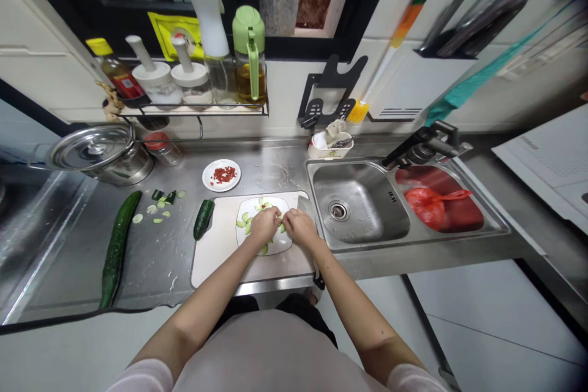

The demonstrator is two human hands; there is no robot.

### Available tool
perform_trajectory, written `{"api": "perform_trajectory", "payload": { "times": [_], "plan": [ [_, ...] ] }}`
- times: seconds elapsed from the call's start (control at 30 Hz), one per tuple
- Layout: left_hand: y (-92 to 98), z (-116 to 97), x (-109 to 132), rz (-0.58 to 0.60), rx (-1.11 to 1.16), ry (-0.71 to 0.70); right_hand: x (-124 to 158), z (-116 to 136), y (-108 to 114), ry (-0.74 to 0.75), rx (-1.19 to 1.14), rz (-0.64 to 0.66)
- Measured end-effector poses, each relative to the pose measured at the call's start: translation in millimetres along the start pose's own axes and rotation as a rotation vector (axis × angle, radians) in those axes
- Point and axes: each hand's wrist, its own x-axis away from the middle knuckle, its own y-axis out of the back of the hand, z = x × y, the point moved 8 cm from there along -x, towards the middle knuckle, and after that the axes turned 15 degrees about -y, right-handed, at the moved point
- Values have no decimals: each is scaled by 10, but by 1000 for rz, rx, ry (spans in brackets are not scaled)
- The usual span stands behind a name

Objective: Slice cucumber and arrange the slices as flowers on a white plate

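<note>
My left hand [265, 225] and my right hand [298, 225] meet above a white plate [244, 244], fingertips close together. Both have their fingers pinched; whatever is between them is too small and hidden to make out. Pale green cucumber slices [247, 218] are arranged around the plate, some covered by my hands. Under the plate lies a light cutting board [215, 260]. A cut piece of cucumber [203, 219] rests at its left edge. Along the right edge lies a knife [318, 280], its blade partly behind my right hand and forearm.
Behind the board sits a small dish [206, 177] of chopped red pieces. A whole cucumber [118, 248] and scraps [151, 210] lie left, near a lidded pot [114, 162]. To the right are a sink [367, 196] and a red bag [427, 208]. Bottles stand on a rack [193, 111].
</note>
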Motion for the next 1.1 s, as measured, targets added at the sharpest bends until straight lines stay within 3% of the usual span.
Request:
{"api": "perform_trajectory", "payload": {
  "times": [0.77, 1.1],
  "plan": [
    [1, -9, -8, -19, -8, -7, -14, -74, -38, -42, -98, -50],
    [116, 26, 14, -67, 33, 11, -37, -161, -13, -57, -242, -101]
  ]
}}
